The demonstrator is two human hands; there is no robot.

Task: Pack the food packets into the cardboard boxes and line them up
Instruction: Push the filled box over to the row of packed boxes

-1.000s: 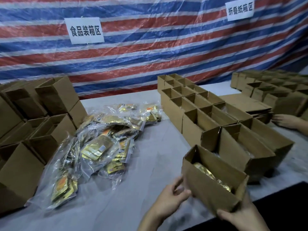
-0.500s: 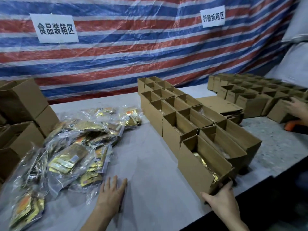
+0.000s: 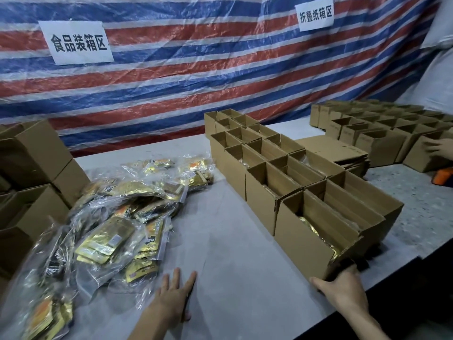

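The nearest cardboard box (image 3: 301, 241) stands open-topped at the lower right of the frame, on the near edge of a grey table (image 3: 232, 241). Gold food packets (image 3: 318, 235) show inside it. It is the front box of a double row of open boxes (image 3: 259, 168) that runs from the lower right up toward the middle of the frame, box touching box.

The right hand (image 3: 343, 290), at the bottom right, grasps the near bottom corner of that front box. The thumb lies along the long side and the fingers wrap onto the end face.

The left hand (image 3: 174, 298), at the bottom centre, rests palm down on the bare table with its fingers straight and spread, holding nothing. It lies just beside the near edge of a loose pile of packets (image 3: 117, 217). The gold and orange pouches in clear plastic are spread across the lower left.

Empty brown boxes (image 3: 36, 155) are stacked at the left edge. To the right of the row lies a stack of flat cardboard (image 3: 338, 153). Beyond it, in the upper right, more open boxes (image 3: 380, 133) stand in a block. Another person's hand (image 3: 438, 148) touches one of them at the right edge, above an orange object (image 3: 443, 176) that is too cropped to identify.

A red, white and blue striped tarp (image 3: 196, 82) fills the background, with a white paper sign (image 3: 76, 42) at the upper left and a second sign (image 3: 316, 14) at the top right.
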